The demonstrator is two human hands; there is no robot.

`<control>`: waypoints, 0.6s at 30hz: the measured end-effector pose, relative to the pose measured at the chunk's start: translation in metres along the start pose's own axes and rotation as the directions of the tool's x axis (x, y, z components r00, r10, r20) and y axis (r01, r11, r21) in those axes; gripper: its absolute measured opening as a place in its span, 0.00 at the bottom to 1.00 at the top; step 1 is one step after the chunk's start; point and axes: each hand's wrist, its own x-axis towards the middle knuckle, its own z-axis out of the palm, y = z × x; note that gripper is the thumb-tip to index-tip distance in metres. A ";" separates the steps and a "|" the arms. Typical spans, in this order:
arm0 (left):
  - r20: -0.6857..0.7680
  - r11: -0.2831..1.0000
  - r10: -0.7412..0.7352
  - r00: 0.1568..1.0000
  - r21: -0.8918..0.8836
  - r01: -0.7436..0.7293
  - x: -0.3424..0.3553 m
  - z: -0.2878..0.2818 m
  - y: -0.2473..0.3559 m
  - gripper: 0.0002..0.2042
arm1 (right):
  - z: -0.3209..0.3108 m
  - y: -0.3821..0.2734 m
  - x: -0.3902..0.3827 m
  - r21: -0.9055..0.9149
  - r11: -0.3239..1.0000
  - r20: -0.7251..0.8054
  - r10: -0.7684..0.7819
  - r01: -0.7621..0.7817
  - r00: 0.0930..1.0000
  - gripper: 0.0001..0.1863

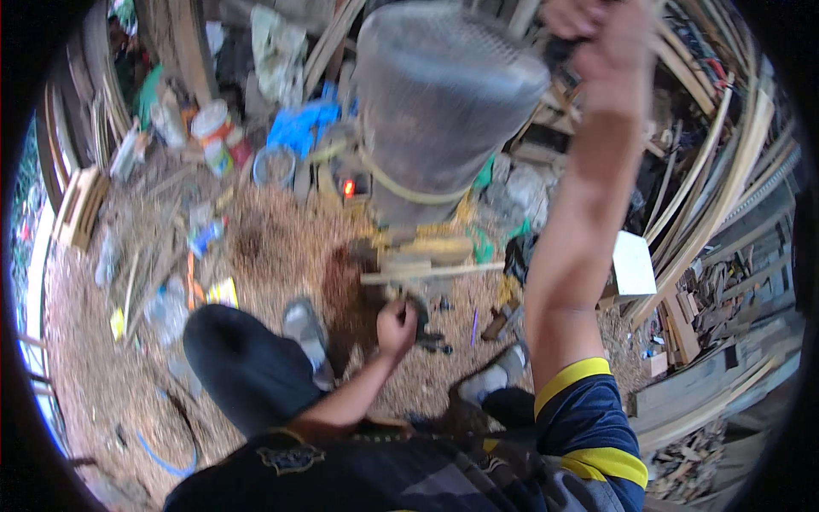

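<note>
A tall grey machine (444, 102) with a perforated metal hood stands in front of me, a red lamp (348, 188) lit on its side. My right hand (597, 38) is raised high and closed around a dark handle at the machine's upper right. My left hand (397, 326) reaches down low, its fingers closed on a small dark part just under the wooden strip (431, 273) lying across the machine's base. What that part is stays hidden by the fingers. My knees and grey shoes (305, 328) frame the base.
Sawdust covers the ground (273, 239). Plastic bottles (166, 311), a white tub (213, 128), a blue bag (299, 128) and scraps lie at the left and back. Stacked wooden slats and offcuts (725, 196) crowd the right side. A white board (633, 264) leans there.
</note>
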 end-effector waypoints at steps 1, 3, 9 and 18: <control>-0.028 1.000 -0.023 0.999 -0.021 0.022 0.000 -0.003 0.006 0.12 | 0.005 -0.011 -0.030 0.069 0.997 0.171 -0.027 0.015 0.985 0.15; -0.052 0.997 -0.061 0.997 -0.039 0.059 0.000 -0.001 0.011 0.12 | -0.027 -0.003 -0.053 0.219 0.975 0.385 -0.120 0.035 0.915 0.15; 0.024 0.984 -0.114 0.993 -0.132 0.116 -0.003 -0.003 0.010 0.10 | -0.025 0.003 -0.242 -0.107 0.912 0.431 -0.316 0.396 0.845 0.24; -0.020 0.958 -0.148 0.989 -0.249 0.139 -0.006 0.005 0.002 0.10 | -0.015 -0.027 -0.283 -0.385 0.768 0.360 0.636 -0.512 0.683 0.44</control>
